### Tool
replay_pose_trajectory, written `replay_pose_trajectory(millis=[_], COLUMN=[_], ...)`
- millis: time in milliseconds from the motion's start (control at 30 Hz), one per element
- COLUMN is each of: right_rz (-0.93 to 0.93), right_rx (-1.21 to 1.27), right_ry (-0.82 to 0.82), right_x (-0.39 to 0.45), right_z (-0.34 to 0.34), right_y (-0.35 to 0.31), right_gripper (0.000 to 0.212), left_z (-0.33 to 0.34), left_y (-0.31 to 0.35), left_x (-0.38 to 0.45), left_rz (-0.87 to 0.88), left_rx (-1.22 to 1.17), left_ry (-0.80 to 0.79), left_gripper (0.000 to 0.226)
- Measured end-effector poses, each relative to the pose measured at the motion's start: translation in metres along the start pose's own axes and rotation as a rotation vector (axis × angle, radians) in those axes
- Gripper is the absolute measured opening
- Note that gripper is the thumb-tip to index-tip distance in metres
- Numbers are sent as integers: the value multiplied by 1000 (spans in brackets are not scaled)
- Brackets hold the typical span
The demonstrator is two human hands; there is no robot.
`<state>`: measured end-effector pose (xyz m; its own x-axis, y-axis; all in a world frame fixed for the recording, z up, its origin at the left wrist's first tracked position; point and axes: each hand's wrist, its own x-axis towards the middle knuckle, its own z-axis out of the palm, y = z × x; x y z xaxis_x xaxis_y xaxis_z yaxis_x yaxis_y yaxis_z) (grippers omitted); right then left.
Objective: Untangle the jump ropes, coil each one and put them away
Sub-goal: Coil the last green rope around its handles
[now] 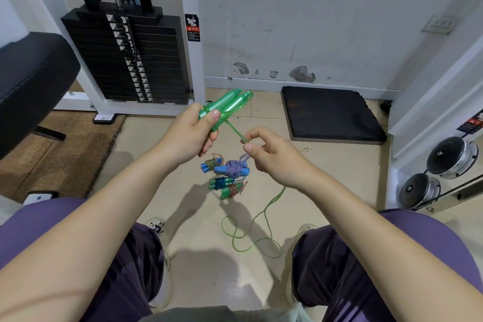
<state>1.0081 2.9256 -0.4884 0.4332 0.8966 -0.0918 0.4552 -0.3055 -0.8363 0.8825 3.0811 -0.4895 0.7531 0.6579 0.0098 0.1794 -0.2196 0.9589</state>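
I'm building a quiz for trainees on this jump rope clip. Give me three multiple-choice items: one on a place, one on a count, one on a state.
1. Where do the already wound ropes lie?
A. On the bench
B. On the floor between the feet and the wall
C. On the black mat

2. How many green handles does the left hand hold?
A. One
B. Two
C. Four

3. What state is the green cord in?
A. Fully coiled
B. Partly loose on the floor
C. Knotted round a dumbbell

Answers: B, the wound ropes sit on the floor tiles. B, the left hand grips two green handles side by side. B, the right hand pinches the green cord, which trails in loops below.
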Motion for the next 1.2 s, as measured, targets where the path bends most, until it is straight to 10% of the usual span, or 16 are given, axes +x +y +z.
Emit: replay_pose_trajectory(millis=[300, 567, 867, 1200], right_rz=[-171, -136, -71, -27], right_rx=[-8, 5, 93, 149], right_ry=[-28, 217, 181, 165], right_x=[-2, 4, 9, 8], right_z=[-6, -25, -15, -20], right_y=[-7, -1, 4, 3], right_gripper=[18, 20, 3, 34], left_z=[3, 20, 22, 9], left_y=[-18, 4, 0, 0], left_x=[8, -14, -18, -14], left_rz=[47, 34, 39, -17], left_rx=[490, 149, 97, -21], left_ry=[-39, -589, -615, -555], left_gripper=[17, 20, 11, 13])
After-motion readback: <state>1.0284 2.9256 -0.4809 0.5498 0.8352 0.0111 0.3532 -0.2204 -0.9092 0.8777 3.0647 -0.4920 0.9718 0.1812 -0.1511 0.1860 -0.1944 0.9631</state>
